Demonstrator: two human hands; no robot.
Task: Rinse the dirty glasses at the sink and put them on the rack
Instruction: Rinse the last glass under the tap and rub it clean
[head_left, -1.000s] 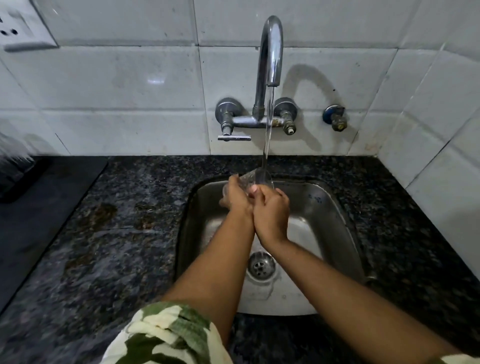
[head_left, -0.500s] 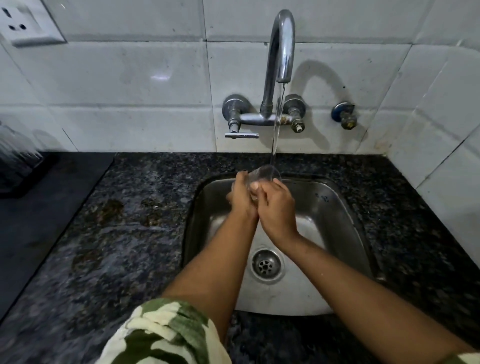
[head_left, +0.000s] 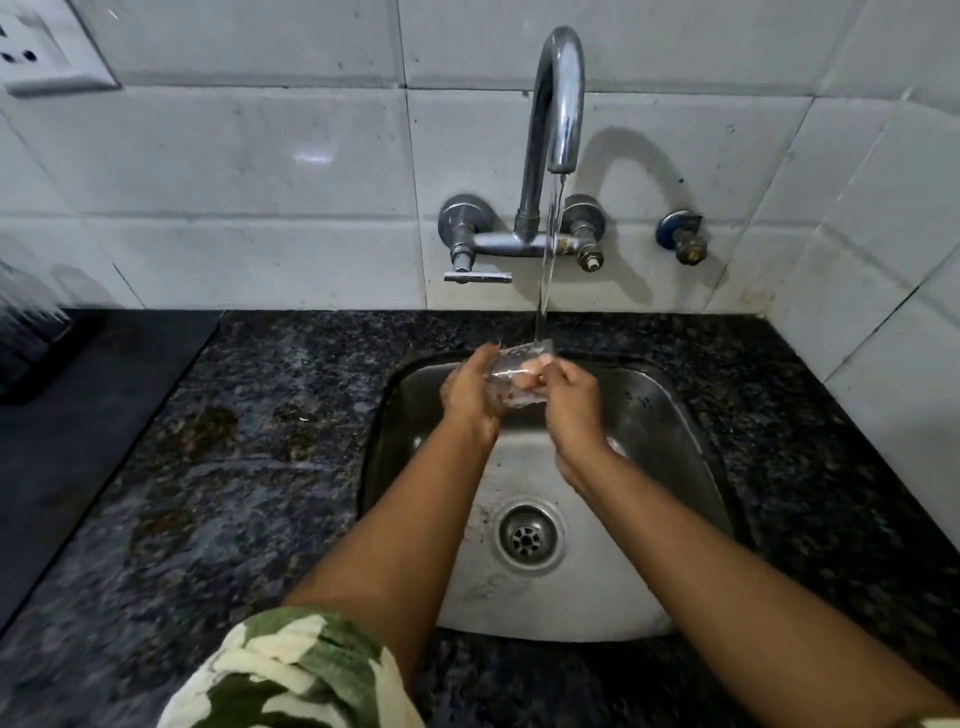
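A clear drinking glass (head_left: 511, 382) lies tilted on its side between both hands, over the back of the steel sink (head_left: 670, 431). My left hand (head_left: 470, 392) cups it from the left. My right hand (head_left: 569, 402) holds its other end, fingertips at the rim. Water runs from the chrome tap (head_left: 556, 104) onto the glass's top. At the far left edge a dark rack (head_left: 28, 332) shows only partly, blurred.
The sink sits in a dark speckled granite counter (head_left: 249, 467), wet around the basin. A black mat (head_left: 78, 431) covers the counter's left part. A drain (head_left: 527, 538) lies in the sink's middle. White tiled walls stand behind and at the right, with a wall socket (head_left: 47, 47).
My hands have parted a little, and more of the glass shows between them, now lying on its side under the stream. Water keeps running.
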